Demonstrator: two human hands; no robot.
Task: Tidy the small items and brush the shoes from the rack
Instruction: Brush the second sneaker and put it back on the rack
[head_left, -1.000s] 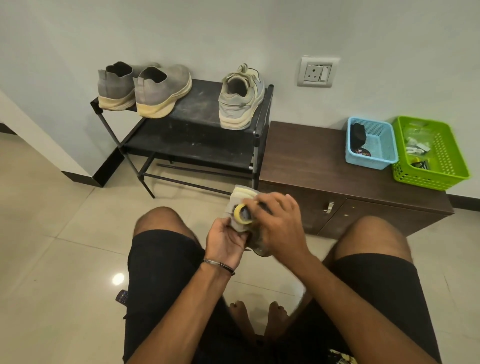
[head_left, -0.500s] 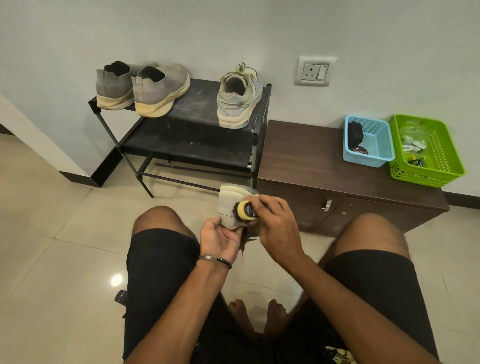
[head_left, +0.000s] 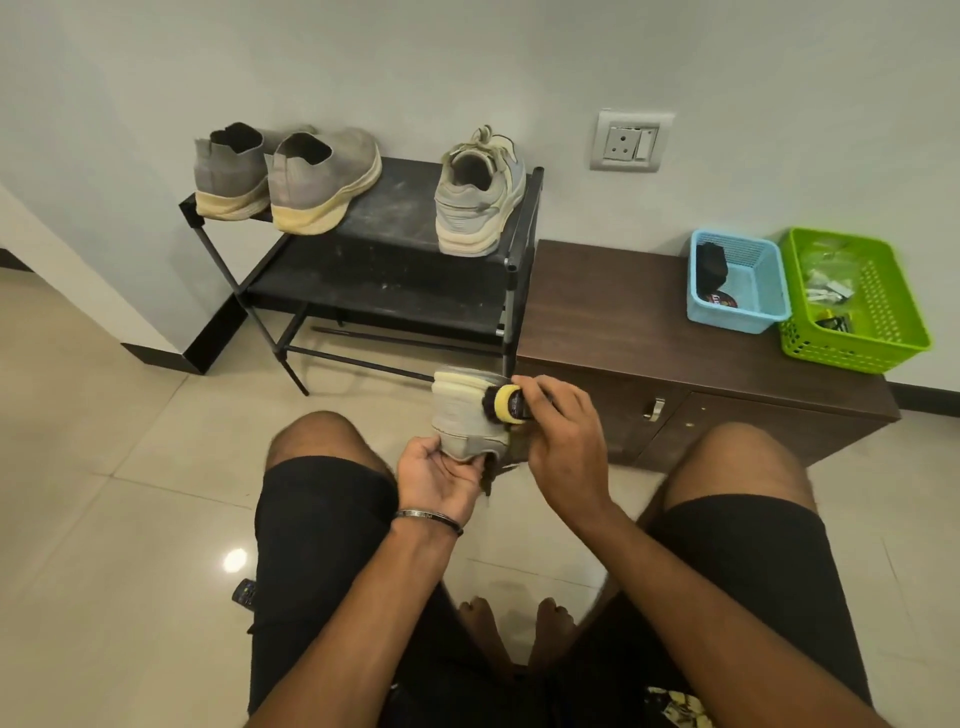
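Observation:
My left hand (head_left: 441, 475) grips a pale grey sneaker (head_left: 465, 415) from below, between my knees, its cream sole turned toward the rack. My right hand (head_left: 563, 436) holds a small yellow-and-black brush (head_left: 506, 401) with its bristles against the sneaker's side. On the top shelf of the black rack (head_left: 395, 208) stand the matching sneaker (head_left: 478, 200) at the right and a pair of grey slip-on shoes (head_left: 291, 174) at the left.
A dark wooden cabinet (head_left: 623, 317) stands right of the rack. On it sit a blue basket (head_left: 737, 283) with dark items and a green basket (head_left: 852, 301) with small items. A remote (head_left: 244, 592) lies on the tiled floor by my left thigh.
The sneaker has been raised and turned so more of its side and sole shows. My right hand has slid the brush upward and to the right along it.

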